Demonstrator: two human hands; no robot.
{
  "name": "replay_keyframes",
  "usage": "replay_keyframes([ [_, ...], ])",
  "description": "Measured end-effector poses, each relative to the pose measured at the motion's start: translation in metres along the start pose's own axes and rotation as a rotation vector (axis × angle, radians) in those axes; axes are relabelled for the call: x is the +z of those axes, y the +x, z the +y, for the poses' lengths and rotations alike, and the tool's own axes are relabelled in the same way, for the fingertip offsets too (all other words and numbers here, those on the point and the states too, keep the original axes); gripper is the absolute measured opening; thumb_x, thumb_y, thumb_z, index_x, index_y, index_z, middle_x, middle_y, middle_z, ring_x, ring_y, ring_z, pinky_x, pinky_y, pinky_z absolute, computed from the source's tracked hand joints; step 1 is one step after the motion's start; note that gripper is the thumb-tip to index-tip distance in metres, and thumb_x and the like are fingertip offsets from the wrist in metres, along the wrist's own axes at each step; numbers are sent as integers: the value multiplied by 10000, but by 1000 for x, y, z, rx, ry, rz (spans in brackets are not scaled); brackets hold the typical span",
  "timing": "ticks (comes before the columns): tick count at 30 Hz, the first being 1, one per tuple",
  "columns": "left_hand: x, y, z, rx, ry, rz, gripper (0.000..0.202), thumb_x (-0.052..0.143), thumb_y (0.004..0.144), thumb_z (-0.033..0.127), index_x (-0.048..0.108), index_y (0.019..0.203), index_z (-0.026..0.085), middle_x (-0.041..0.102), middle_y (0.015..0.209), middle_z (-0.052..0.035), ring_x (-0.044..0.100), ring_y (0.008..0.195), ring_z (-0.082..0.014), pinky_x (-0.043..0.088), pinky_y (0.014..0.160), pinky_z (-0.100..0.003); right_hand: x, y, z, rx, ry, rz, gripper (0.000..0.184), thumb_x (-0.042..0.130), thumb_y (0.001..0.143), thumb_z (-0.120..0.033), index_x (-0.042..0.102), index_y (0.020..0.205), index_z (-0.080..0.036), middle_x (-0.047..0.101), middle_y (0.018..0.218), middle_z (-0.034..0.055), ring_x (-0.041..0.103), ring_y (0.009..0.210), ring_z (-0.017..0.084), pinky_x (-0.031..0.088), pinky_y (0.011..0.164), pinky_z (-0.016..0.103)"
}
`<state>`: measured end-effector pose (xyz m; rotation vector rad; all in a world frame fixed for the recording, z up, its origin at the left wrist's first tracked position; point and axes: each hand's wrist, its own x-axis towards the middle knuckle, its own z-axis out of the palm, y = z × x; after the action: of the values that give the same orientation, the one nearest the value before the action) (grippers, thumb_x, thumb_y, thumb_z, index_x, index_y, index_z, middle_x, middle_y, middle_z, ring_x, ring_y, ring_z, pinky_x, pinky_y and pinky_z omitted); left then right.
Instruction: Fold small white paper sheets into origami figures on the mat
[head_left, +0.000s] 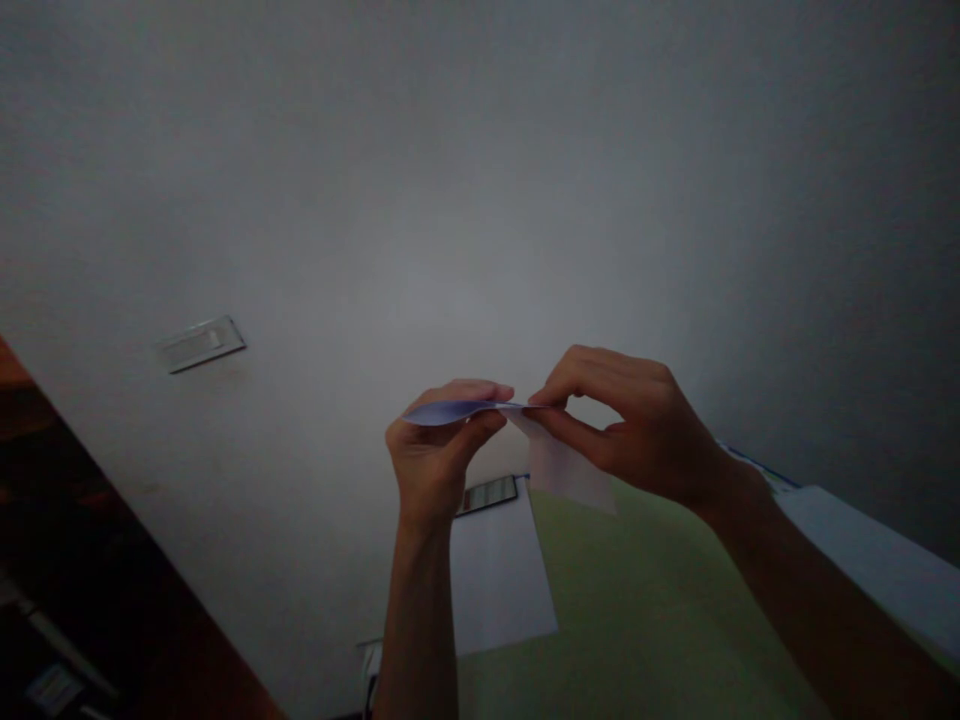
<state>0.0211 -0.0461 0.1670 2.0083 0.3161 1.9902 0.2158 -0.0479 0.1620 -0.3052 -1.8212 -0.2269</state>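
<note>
A thin sheet of paper (570, 468) is held up in the air between my two hands, seen nearly edge-on. Its left part looks bluish and curves, while a pale flap hangs down below my right hand. My left hand (439, 450) pinches the paper between thumb and fingers. Close beside it, the thumb and index finger of my right hand (626, 415) pinch the same paper near its middle. The fingertips of both hands are a short gap apart. Any fold lines are too dim to make out.
Below lies a green tabletop (660, 610) with a white sheet (499, 590) and a phone-like dark device (487, 495) at its far end. More white paper (877, 560) lies at the right. A pale wall (450, 200) with a switch plate (201, 344) stands ahead; dark furniture is at left.
</note>
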Motion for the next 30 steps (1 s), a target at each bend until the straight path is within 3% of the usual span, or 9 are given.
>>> replay_keyframes([
  [10, -3, 4, 7, 136, 4, -103, 154, 843, 747, 197, 796, 870, 275, 781, 881, -25, 729, 879, -212, 588, 880, -425, 1, 0, 1, -163, -81, 105, 39, 657, 911, -169, 670, 879, -186, 697, 815, 42, 633, 755, 173, 457, 692, 313],
  [17, -6, 4, 16, 179, -5, -89, 160, 822, 778, 352, 794, 922, 289, 776, 872, -25, 715, 855, -205, 586, 853, -422, 2, 0, 0, -146, -29, 54, 37, 661, 920, -192, 679, 888, -187, 698, 828, 43, 630, 756, 168, 460, 688, 310],
  [22, -2, 3, 24, 190, -31, -10, 147, 772, 820, 420, 784, 912, 306, 757, 827, 1, 705, 803, -172, 591, 825, -395, 2, 2, -4, -100, 84, 26, 39, 669, 912, -175, 679, 874, -178, 692, 798, 33, 625, 727, 152, 458, 659, 292],
  [30, 5, 3, 27, 90, -88, 194, 159, 792, 797, 436, 766, 824, 282, 724, 766, 33, 708, 729, -137, 607, 751, -330, 4, 3, -4, -65, 147, 13, 67, 678, 896, -147, 663, 836, -173, 678, 773, 21, 615, 708, 138, 458, 647, 278],
])
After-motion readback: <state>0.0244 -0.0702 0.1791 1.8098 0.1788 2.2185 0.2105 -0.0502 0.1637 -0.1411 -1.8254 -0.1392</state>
